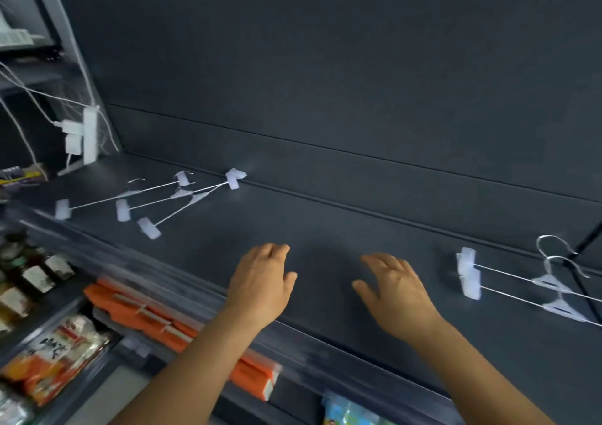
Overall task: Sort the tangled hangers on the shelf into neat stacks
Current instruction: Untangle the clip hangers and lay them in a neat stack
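Hangers: three clip hangers (153, 198) lying fanned on dark shelf (325, 229), left of hands; two (521, 284) lying right. Left hand (260, 281) and right hand (395, 289) hovering between groups, fingers relaxed, gripping nothing.

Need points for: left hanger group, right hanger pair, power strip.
left hanger group (178, 194): head view, on the middle hanger's clear hub.
right hanger pair (550, 282): head view, on the upper hanger's clear hub.
power strip (90, 134): head view, on the middle of its white body.
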Available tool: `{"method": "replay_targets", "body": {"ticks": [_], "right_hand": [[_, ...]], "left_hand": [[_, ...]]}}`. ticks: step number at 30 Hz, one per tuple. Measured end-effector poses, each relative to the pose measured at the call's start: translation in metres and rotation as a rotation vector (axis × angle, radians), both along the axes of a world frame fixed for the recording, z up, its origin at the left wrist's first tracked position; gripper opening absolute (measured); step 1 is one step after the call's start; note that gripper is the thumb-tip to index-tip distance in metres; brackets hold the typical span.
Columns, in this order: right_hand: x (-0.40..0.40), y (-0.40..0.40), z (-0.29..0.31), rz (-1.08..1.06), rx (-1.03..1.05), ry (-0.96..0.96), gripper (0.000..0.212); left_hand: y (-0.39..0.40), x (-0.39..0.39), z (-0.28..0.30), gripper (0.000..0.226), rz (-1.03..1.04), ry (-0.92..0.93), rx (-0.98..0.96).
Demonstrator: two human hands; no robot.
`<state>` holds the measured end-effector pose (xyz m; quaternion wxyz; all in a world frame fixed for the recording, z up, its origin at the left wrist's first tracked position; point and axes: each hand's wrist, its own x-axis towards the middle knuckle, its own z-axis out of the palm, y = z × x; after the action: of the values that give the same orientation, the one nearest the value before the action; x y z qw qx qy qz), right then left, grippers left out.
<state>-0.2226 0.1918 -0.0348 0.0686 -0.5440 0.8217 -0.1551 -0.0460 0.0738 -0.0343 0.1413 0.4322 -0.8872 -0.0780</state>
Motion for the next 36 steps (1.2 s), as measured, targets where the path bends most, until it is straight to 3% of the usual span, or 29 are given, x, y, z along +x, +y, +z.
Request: {"method": "replay_targets", "body": {"ticks": [8, 15, 22, 30, 36], "right_hand": [[0.120, -0.118, 0.006, 0.080, -0.044, -0.057, 0.061], [0.175, -0.200, 0.014, 0.135, -0.070, -0.097, 0.063], [0.178, -0.281, 0.007, 0.155, -0.039, -0.121, 0.062], [0.139, -0.360, -0.015, 0.010, 0.039, -0.204, 0.068], [0.126, -0.381, -0.026, -0.073, -0.065, -0.256, 0.055]], "left_hand": [[-0.100, 0.122, 0.007, 0.058, 0.085, 0.020, -0.053], [-0.174, 0.184, 0.009, 0.058, 0.199, 0.081, -0.053], [-0.231, 0.207, -0.011, 0.060, 0.334, 0.098, 0.071], [-0.275, 0.198, -0.025, 0.060, 0.448, 0.178, 0.139], [-0.287, 0.197, -0.029, 0.054, 0.538, 0.307, 0.188]]}}
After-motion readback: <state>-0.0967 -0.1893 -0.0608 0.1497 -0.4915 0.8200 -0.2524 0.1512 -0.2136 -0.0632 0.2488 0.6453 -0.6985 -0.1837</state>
